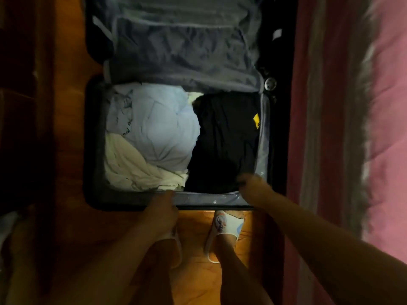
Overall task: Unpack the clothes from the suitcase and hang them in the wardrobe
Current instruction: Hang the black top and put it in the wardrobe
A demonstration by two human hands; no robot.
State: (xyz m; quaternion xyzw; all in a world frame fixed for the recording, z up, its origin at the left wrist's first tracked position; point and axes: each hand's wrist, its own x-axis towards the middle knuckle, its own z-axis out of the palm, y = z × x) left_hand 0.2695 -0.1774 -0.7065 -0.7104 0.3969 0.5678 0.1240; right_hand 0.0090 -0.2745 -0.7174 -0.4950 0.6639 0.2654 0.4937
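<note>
An open dark suitcase lies on the wooden floor in front of my feet. Its near half holds a light blue garment, a cream garment and a black garment with a small yellow tag. My right hand reaches over the near rim, fingers curled on the black garment's near edge. At the near rim, by the cream garment, my left hand hovers or rests; blur hides its fingers. The lid half lies open beyond, lined in grey fabric.
A bed with a pink and striped cover runs along the right side, close to the suitcase. Dark wooden furniture stands at the left. My feet in white slippers stand on the orange wooden floor just before the suitcase.
</note>
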